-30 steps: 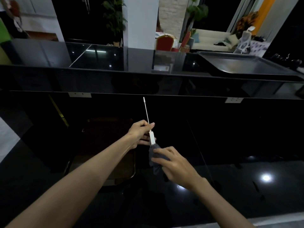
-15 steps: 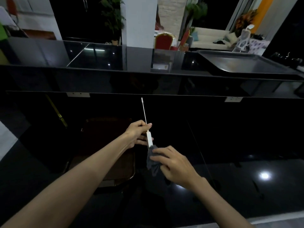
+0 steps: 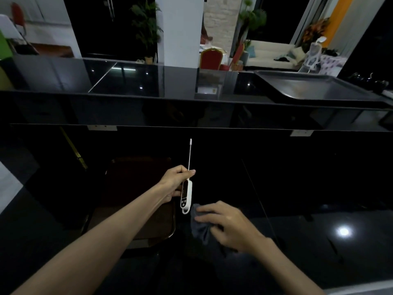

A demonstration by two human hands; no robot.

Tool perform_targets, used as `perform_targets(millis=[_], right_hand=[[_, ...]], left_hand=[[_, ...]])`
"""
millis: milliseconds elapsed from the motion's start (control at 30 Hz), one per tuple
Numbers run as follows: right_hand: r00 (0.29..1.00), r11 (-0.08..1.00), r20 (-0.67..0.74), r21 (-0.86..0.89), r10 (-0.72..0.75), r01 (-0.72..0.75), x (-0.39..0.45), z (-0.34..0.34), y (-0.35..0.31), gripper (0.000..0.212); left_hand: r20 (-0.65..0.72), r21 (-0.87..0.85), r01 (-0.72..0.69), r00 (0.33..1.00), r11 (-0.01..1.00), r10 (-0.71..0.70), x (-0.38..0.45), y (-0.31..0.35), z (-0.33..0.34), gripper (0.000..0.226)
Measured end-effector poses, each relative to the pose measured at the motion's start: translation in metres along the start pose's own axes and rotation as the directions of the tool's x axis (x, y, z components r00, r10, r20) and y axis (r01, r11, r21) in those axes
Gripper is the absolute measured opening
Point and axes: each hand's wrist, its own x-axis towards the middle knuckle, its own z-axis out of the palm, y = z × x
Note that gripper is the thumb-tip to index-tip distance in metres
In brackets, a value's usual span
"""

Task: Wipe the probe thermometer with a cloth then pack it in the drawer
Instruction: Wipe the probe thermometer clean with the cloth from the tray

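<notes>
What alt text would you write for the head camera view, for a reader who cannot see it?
A left hand holds a white probe thermometer upright, thin metal probe pointing up, while the right hand grips a crumpled dark grey cloth beside its lower end, above a glossy black counter.

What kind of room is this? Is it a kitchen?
Probably a home kitchen that opens onto a living area. There is a long glossy black counter, a dark metal baking tray on it, and a white probe thermometer in the left hand.
</notes>
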Motion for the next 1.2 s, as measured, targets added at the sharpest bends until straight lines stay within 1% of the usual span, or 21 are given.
perform_targets(millis=[33, 100, 167, 233, 267, 333, 400, 467, 533, 633, 733, 867, 1000, 1133, 1200], right_hand=[[0.999, 1.0, -0.037, 0.006, 0.001, 0.0, 0.004, -0.009, 0.006, 0.041], [0.987, 0.999, -0.153, -0.013, 0.045, -0.048, 0.022, -0.03, 0.023, 0.045], [0.958, 0.987, -0.262, -0.086, 0.112, -0.139, 0.044, -0.05, 0.04, 0.049], [0.936, 0.96, -0.315, -0.169, 0.161, -0.222, 0.064, -0.065, 0.054, 0.051], [0.937, 0.947, -0.309, -0.216, 0.165, -0.238, 0.07, -0.069, 0.059, 0.053], [0.964, 0.925, -0.23, -0.318, 0.136, -0.206, 0.076, -0.072, 0.068, 0.059], [0.987, 0.899, -0.13, -0.416, 0.091, -0.137, 0.075, -0.07, 0.074, 0.059], [0.991, 0.872, -0.084, -0.471, 0.106, -0.133, 0.072, -0.067, 0.078, 0.056], [0.989, 0.861, -0.092, -0.487, 0.113, -0.144, 0.068, -0.066, 0.079, 0.05], [0.992, 0.863, -0.106, -0.491, 0.075, -0.118, 0.063, -0.067, 0.078, 0.042], [0.993, 0.862, -0.103, -0.496, 0.064, -0.107, 0.058, -0.071, 0.076, 0.042], [0.998, 0.855, -0.056, -0.515, 0.033, -0.057, 0.057, -0.07, 0.073, 0.044], [0.995, 0.851, -0.088, -0.518, 0.048, -0.087, 0.055, -0.068, 0.073, 0.039], [0.992, 0.833, -0.117, -0.545, 0.037, -0.095, 0.051, -0.07, 0.076, 0.034], [0.987, 0.827, -0.153, -0.547, 0.055, -0.131, 0.048, -0.072, 0.078, 0.034]], left_hand=[[-0.001, 0.021, -0.003, 1.0, 1.0, 0.003, -0.001, 0.0, 0.001, 0.031], [0.031, 0.094, -0.016, 0.999, 0.995, 0.013, -0.006, 0.001, 0.003, 0.03], [0.084, 0.158, -0.036, 0.996, 0.987, 0.023, -0.013, 0.002, 0.007, 0.028], [0.137, 0.192, -0.043, 0.99, 0.98, 0.016, -0.019, 0.002, 0.014, 0.026], [0.157, 0.209, -0.044, 0.988, 0.977, 0.01, -0.022, 0.003, 0.017, 0.026], [0.181, 0.235, -0.055, 0.983, 0.97, 0.012, -0.028, 0.006, 0.024, 0.026], [0.189, 0.234, -0.071, 0.982, 0.97, 0.026, -0.032, 0.008, 0.03, 0.025], [0.191, 0.233, -0.09, 0.98, 0.968, 0.045, -0.036, 0.011, 0.032, 0.024], [0.195, 0.246, -0.099, 0.979, 0.964, 0.051, -0.038, 0.012, 0.031, 0.024], [0.209, 0.241, -0.068, 0.978, 0.968, 0.017, -0.04, 0.012, 0.031, 0.024], [0.258, 0.158, -0.007, 0.966, 0.987, -0.034, -0.042, 0.013, 0.028, 0.023], [0.285, 0.165, 0.017, 0.956, 0.986, -0.064, -0.042, 0.011, 0.024, 0.021], [0.285, 0.178, 0.032, 0.955, 0.983, -0.083, -0.043, 0.01, 0.027, 0.022], [0.306, 0.189, 0.053, 0.946, 0.981, -0.11, -0.046, 0.016, 0.025, 0.032], [0.382, 0.199, 0.112, 0.906, 0.974, -0.182, -0.049, 0.018, 0.017, 0.04]])
